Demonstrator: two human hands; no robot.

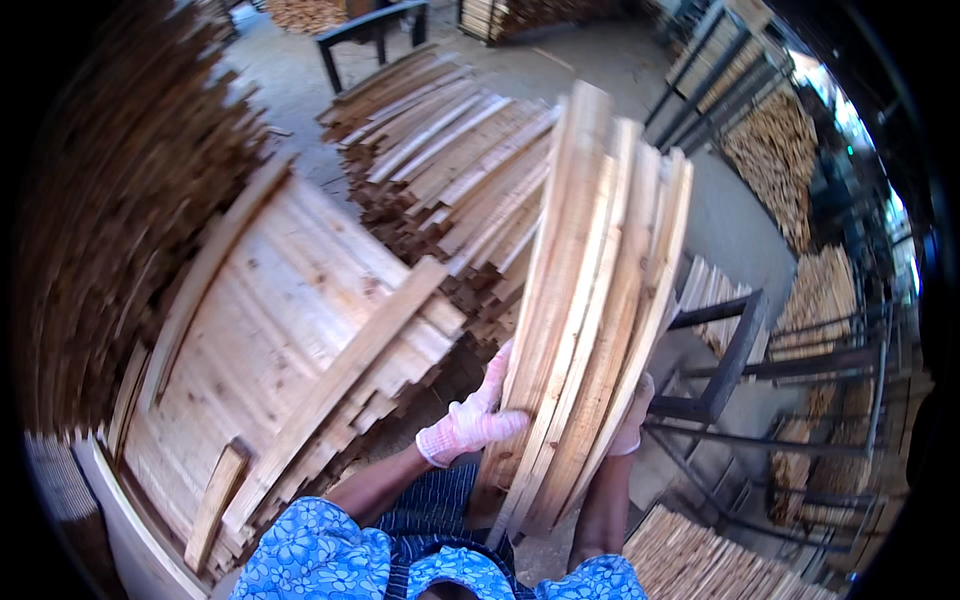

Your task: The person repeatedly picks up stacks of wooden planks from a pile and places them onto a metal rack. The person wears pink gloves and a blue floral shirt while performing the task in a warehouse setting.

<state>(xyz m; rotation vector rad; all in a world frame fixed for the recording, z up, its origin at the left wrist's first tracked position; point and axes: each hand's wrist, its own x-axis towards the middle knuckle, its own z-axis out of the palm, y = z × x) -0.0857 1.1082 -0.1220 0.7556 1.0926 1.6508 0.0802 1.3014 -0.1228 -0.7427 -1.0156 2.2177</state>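
Wooden boards (588,320) tilt upward, clasped between gloved hands (472,420) (632,420), the left's thumb spread wide.

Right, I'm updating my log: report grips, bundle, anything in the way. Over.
Left grip holding bundle from the left; right grip opposite, partly hidden. Bundle of planks loosely aligned, tilted in view. Black frame to its right, clearance unclear.

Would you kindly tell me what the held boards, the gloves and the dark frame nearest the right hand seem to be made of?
Held boards: wood, apparently unfinished; pale, with visible lengthwise grain.
Gloves: probably knitted fabric, pinkish-white, from their soft, textured look.
Dark frame: likely metal, from its slim, squared bars; perhaps painted.
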